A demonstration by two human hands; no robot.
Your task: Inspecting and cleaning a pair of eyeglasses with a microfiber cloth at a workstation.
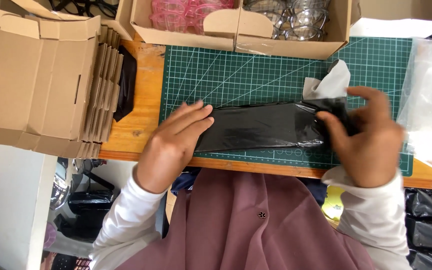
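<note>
The right end of a long, flat black plastic pouch (pixel 256 126) is hidden by the right hand (pixel 371 140), whose fingers are clenched around it beside a crumpled white cloth (pixel 332 82), partly blurred. The pouch is laid lengthwise, left to right, on a green gridded cutting mat (pixel 236 75) near the wooden surface's (pixel 141 100) front edge. The left hand (pixel 173 142) is pressed flat on its left end, fingers released. Open mat is seen behind.

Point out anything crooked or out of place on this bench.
Nothing looks damaged. The black pouch lies slightly slanted across the green mat, pinned by the left hand, while the right hand grips its end beside a grey cloth.
</note>
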